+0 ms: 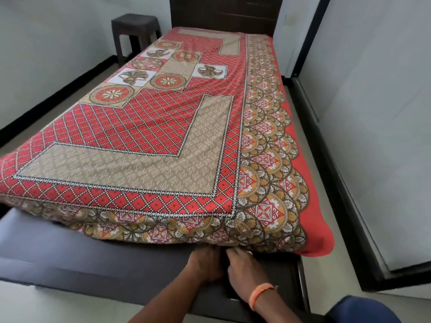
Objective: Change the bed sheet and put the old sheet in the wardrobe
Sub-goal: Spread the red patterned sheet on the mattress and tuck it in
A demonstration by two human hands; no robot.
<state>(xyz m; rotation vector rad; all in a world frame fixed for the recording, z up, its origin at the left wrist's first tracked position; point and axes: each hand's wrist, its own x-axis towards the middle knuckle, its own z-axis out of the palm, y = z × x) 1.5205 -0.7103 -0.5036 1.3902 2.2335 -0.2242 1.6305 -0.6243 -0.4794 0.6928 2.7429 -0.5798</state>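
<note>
A red and tan patterned bed sheet (149, 141) lies spread flat over the whole mattress, and its scalloped border hangs over the right side and the foot end. Both my hands are at the foot end, near the right corner, where the sheet meets the dark bed frame (70, 257). My left hand (205, 264) reaches under the sheet's hanging edge, so its fingers are hidden. Beside it, my right hand (242, 269), with an orange band on the wrist, touches the same edge with its fingers stretched forward. No second sheet is in view.
A dark headboard (224, 10) stands at the far end. At the back left, a dark plastic stool (135, 31) sits against the wall. White walls with black skirting (338, 159) run along both sides, leaving a narrow strip of floor on the right.
</note>
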